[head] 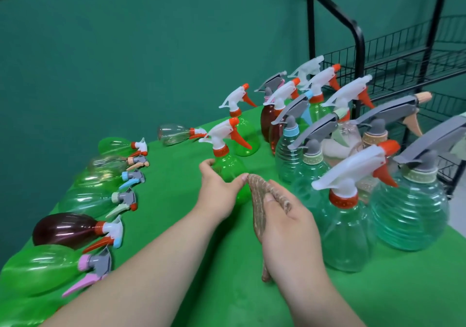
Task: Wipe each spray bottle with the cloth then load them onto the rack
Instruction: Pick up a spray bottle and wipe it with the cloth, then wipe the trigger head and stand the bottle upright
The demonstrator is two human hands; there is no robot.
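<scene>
Two hands met at the middle of the table (pixel 227 291). The left hand (pixel 218 194) curled round an upright green bottle (pixel 228 169), apparently to steady it. The right hand (pixel 287 222) pinched a brown cloth (pixel 259 200) just beside the bottle's side, likely for wiping. A row of lying bottles (pixel 65 228) lined the left edge. The standing bottles (pixel 348 228) clustered near the black rack (pixel 359 44), probably to keep loading handy.

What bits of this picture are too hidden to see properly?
Head view, cloth: partly behind the right hand.
Head view, green bottle: lower body covered by the left hand and cloth.
Head view, rack: cut off by the top and right edges; lower shelves behind the standing bottles.
</scene>
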